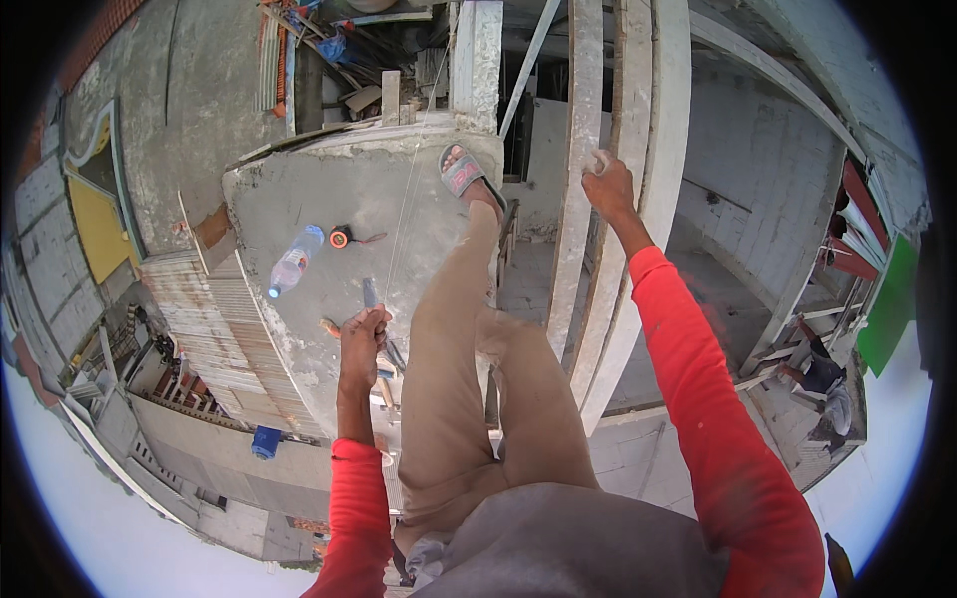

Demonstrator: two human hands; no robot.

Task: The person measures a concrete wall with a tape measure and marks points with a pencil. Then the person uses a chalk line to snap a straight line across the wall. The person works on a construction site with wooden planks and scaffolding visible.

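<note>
My left hand (363,334) is closed over the concrete slab (329,194), with a thin pale string (407,199) running from its fingers toward the far post. A flat grey metal blade (370,292) shows just beyond its fingertips; whether the hand holds it is unclear. Beside and below that hand lie tools with wooden handles (387,392), partly hidden. My right hand (609,187) is stretched forward over the long timber beams (581,229), fingers curled and thumb pressed in. Anything within those fingers is too small to make out.
On the slab lie a plastic bottle (296,261) and an orange-black tape measure (341,236). My sandalled foot (465,174) stands near its right edge. Beyond the edges the ground drops away. Another person (825,384) is far right, below. Rusty corrugated roofing (214,329) lies left.
</note>
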